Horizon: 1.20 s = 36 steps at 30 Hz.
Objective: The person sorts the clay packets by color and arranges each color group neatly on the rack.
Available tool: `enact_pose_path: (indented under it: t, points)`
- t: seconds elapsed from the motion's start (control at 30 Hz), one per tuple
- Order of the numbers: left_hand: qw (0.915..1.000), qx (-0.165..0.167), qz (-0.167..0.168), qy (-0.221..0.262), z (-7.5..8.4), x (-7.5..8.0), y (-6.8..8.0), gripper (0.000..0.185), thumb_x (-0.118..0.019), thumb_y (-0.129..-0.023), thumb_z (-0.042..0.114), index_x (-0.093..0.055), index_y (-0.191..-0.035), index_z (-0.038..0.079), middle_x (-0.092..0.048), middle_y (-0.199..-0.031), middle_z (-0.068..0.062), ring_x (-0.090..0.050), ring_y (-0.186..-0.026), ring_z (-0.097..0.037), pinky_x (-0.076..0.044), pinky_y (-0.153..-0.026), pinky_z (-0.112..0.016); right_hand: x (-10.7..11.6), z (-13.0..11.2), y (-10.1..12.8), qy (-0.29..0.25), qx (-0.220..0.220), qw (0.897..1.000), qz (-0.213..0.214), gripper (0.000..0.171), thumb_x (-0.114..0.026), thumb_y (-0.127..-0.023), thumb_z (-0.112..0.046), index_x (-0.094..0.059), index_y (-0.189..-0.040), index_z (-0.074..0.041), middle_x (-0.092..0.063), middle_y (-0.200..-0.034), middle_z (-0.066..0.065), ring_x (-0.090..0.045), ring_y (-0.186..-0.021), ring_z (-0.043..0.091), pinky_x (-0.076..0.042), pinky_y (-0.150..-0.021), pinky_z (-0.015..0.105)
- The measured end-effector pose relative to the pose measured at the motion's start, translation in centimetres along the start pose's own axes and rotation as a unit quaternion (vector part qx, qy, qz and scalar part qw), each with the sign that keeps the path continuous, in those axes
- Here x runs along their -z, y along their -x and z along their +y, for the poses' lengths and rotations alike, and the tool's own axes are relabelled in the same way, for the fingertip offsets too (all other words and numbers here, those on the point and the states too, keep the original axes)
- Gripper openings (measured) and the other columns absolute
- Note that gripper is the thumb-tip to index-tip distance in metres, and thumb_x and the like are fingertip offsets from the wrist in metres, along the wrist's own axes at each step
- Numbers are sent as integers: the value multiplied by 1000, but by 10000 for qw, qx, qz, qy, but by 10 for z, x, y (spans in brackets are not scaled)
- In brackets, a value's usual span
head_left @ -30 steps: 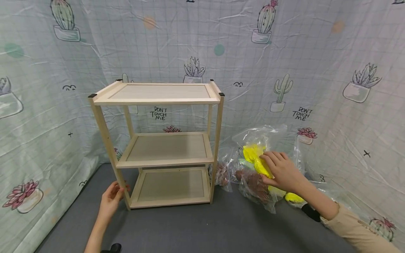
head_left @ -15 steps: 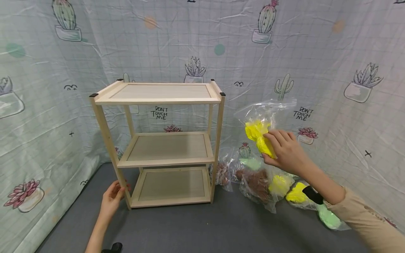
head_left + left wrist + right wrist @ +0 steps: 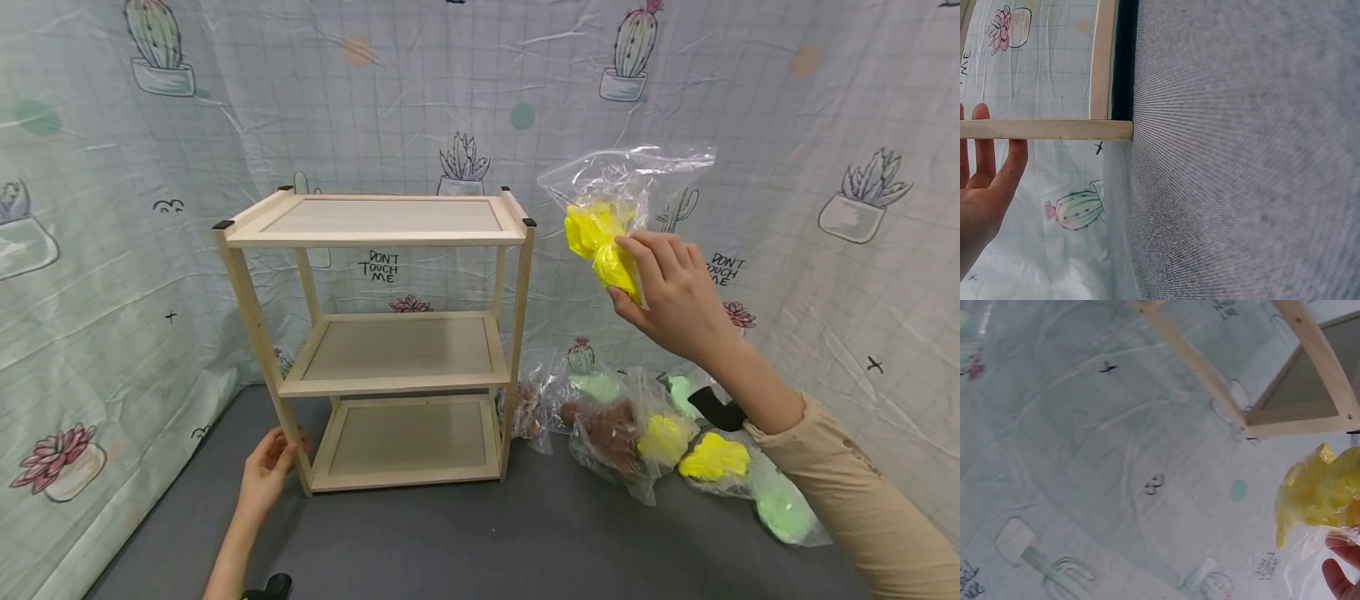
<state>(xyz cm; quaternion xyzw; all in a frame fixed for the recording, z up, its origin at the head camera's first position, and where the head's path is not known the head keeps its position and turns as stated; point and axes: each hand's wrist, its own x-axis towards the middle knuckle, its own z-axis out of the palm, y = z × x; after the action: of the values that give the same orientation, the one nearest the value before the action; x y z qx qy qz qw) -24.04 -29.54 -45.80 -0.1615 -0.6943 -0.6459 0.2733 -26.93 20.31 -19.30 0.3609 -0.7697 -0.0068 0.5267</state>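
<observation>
A three-tier wooden shelf [image 3: 397, 379] stands on the dark grey surface. My left hand [image 3: 264, 473] holds its front left leg low down; in the left wrist view, fingers pass behind the leg [image 3: 1054, 129] and a fingertip touches its near side. Right of the shelf and raised above its top board, my right hand [image 3: 671, 292] pinches a clear zip bag [image 3: 600, 233] of something bright yellow and lumpy, by its lower part. The bag's wide top edge points up. The right wrist view shows the same yellow bag [image 3: 1319, 490] at its right edge, beside the fingers.
Several clear bags lie right of the shelf: one with brown contents [image 3: 611, 437], others yellow [image 3: 712, 458] and pale green [image 3: 783, 508]. A cactus-print cloth [image 3: 360, 108] hangs behind and at the sides. Each wrist wears a black band.
My right hand has lifted the yellow bag from among the other bags to above the shelf's top level. My left hand stays at the leg.
</observation>
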Motion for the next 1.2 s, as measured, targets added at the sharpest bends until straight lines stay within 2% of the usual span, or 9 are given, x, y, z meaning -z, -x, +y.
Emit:
enact_pose_path:
  t: [0.13,0.37,0.63,0.8,1.0,1.2]
  points:
    - [10000,-4,-43,2,0,0,0,28,-42,-90,-5,-55,-109,11,-65,-93,11,-62,-83,0,-48,-69,-12,2,-6,-21,-151,-83,9999,20,57,-31,-93,-41,-44,-121,6,-49,-113,24,-44,-99,38,-35,-80,49]
    - [10000,20,-14,-42,0,1,-1,28,-43,-90,-4,-56,-110,11,-65,-93,11,-62,-82,1,-48,-69,-12,0,-22,-51,-481,-208,9984,188,51,-43,-88,-31,-42,-125,4,-47,-117,23,-42,-104,37,-33,-85,49]
    - [9999,45,-137,-93,1,2,0,30,-42,-90,-3,-56,-108,16,-64,-94,14,-61,-83,3,-47,-69,-11,-8,-44,-80,-712,-322,9969,-31,47,-51,-88,-25,-42,-126,2,-47,-118,18,-41,-107,32,-33,-82,43]
    - [9996,32,-212,-179,1,3,-1,31,-42,-91,-3,-56,-109,19,-64,-94,16,-61,-83,4,-47,-68,-11,-16,-56,-96,-670,-278,9971,-217,47,-49,-90,-28,-43,-127,-1,-48,-118,15,-42,-107,30,-34,-82,42]
    - [9997,-2,-241,-37,2,3,-2,33,-41,-90,-5,-56,-109,18,-64,-94,13,-61,-83,3,-47,-69,-11,-27,-65,-108,-508,-259,9969,-533,46,-46,-92,-32,-43,-128,-4,-48,-121,13,-41,-110,28,-33,-83,41]
    - [9997,39,-207,-95,1,3,-2,32,-41,-91,-4,-56,-109,17,-64,-94,14,-61,-83,3,-47,-69,-11,-38,-69,-103,-589,-434,9970,-267,41,-44,-92,-33,-38,-124,-8,-49,-123,9,-32,-116,29,-24,-86,46]
